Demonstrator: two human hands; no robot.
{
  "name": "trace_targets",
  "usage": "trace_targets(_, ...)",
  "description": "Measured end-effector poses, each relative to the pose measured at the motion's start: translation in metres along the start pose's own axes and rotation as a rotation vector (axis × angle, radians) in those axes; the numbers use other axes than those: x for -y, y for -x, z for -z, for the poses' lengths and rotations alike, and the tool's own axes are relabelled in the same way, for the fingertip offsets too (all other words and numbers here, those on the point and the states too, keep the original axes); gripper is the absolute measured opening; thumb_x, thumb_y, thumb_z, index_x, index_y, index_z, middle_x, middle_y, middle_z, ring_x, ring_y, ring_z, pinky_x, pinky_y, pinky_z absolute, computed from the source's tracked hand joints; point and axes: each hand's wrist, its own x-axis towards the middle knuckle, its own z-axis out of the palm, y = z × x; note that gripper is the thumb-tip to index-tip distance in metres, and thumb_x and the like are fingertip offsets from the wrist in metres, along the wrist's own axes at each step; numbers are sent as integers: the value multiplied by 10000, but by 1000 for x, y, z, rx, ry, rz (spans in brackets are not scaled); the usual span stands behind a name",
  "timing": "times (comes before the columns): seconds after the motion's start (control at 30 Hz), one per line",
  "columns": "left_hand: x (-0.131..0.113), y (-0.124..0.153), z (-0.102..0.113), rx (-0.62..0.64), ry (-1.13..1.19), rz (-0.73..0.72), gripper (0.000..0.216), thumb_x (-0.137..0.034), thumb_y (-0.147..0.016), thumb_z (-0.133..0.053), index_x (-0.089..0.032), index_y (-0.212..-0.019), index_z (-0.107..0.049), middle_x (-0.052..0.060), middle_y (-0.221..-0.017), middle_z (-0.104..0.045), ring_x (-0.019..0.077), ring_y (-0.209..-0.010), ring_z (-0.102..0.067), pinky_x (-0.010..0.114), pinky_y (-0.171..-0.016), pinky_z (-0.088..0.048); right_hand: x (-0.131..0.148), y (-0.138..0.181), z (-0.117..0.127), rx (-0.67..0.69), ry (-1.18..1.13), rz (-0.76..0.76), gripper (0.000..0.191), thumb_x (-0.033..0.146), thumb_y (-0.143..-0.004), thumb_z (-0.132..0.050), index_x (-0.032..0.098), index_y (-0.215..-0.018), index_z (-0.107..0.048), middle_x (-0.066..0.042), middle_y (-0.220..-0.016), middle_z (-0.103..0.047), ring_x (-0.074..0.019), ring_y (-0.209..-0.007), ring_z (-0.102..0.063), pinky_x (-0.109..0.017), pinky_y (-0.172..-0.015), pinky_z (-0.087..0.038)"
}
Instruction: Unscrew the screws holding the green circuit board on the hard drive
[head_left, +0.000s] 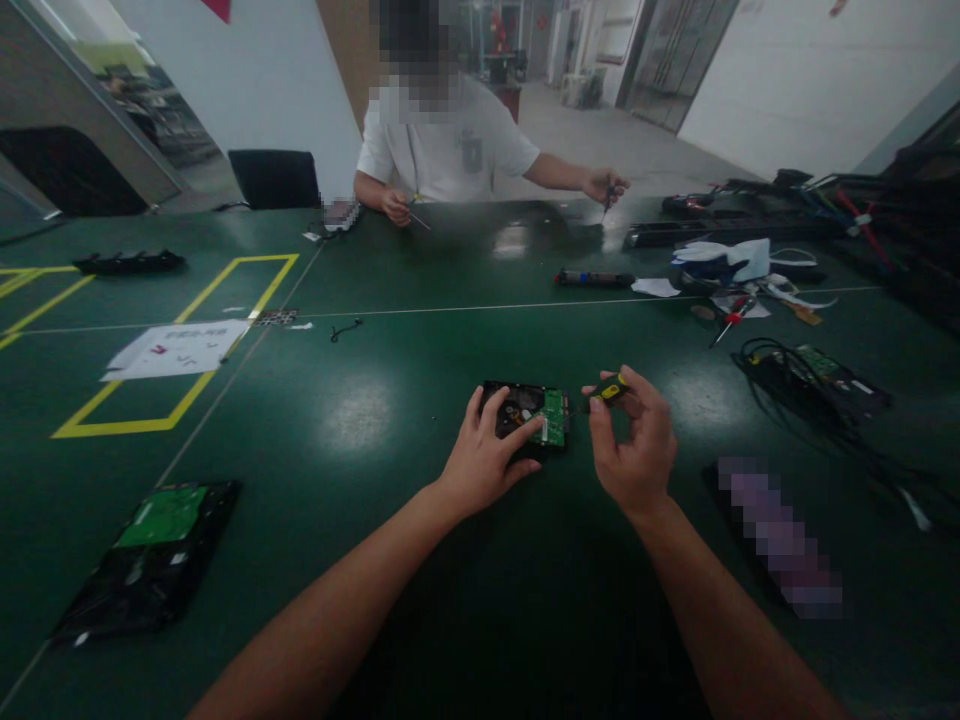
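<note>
Glossy green tabletop, lamp glare, yellow tape outline at left. Beyond far edge: co-worker in white shirt, dark chair, pale walls. Hard drive lies mid-table; left hand spread over it, fingers touching. Right hand grips screwdriver just beside drive's right edge; cannot tell whether tip touches. Wide green stretch leftward to second drive; right side tighter, blurred-out object near forearm, black cables beyond.
</note>
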Motion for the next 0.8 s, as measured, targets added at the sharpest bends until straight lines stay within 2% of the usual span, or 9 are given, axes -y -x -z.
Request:
trace_targets(0.1,0,-1,0,-2,3,-4,624,-530,-922,-694,-396,-1504,-517,81,-1702,-112,510,-1559,-65,768,-1190,-271,-2,-1,0,-66,91,37,620,227,-880,-758,307,-1442,-508,-71,-1204,-643,-222,-986,-692,-418,-807,-662)
trace_targets(0.2,0,-1,1,0,5,-4,614,-533,-924,-689,-394,-1498,-525,82,-1696,-139,512,-1561,-56,771,-1189,-273,-1,-1,-1,-31,27,22,602,211,-923,-691,304,-1477,-475,-104,-1331,-601,-248,-1106,-688,-449,-866,-659)
trace_targets(0.3,0,0,0,1,6,-2,608,-534,-927,-686,-392,-1496,-528,80,-1698,-144,512,-1561,-61,770,-1191,-269,0,2,-5,15,-117,-49,623,171,-968,-611,296,-1531,-374,-128,-1449,-560,-230,-1083,-735,-488,-954,-643)
trace_targets(0.4,0,0,0,8,7,6,611,-532,-929,-686,-394,-1501,-523,81,-1706,-122,521,-1560,-59,770,-1182,-287,-4,6,-7,-38,-106,-56,626,190,-939,-681,294,-1494,-412,-95,-1332,-627,-209,-1005,-752,-445,-904,-664)
trace_targets(0.53,-2,0,1,6,3,18,620,-503,-920,-709,-409,-1503,-516,74,-1702,-153,520,-1560,-53,767,-1181,-295,-9,8,-4,-96,16,-12,633,249,-852,-801,280,-1412,-509,-81,-1237,-644,-206,-931,-733,-408,-815,-674)
trace_targets(0.7,-3,0,2,1,4,15,590,-463,-935,-698,-401,-1496,-526,78,-1695,-172,511,-1561,-70,758,-1181,-305,-2,6,-4,-2,-85,-38,591,195,-968,-604,271,-1517,-398,-137,-1404,-606,-231,-1051,-748,-469,-929,-649)
trace_targets(0.8,-2,0,1,-7,-1,8,611,-446,-926,-712,-401,-1502,-514,77,-1691,-184,508,-1563,-67,765,-1182,-297,-1,4,-5,-30,-83,-50,606,188,-972,-602,287,-1528,-383,-118,-1400,-613,-211,-1017,-754,-444,-914,-654)
